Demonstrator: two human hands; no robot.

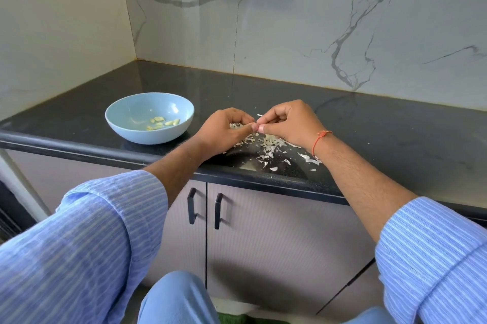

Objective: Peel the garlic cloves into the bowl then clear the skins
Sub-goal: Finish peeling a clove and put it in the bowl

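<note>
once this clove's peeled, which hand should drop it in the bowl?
Left hand, probably. The bowl sits on its side of the counter, so no crossing over. The right hand is farther, beyond the skins.

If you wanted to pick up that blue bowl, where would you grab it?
Probably by the rim of the blue bowl on its left side, coming from above: it stands upright and open, the peeled cloves lie low inside, and both hands work to its right.

Bare counter (382,123) is lying open across the right of the frame and behind the hands, while the blue bowl (149,117) at centre-left and the skins (266,146) at centre are blocking passage.
</note>
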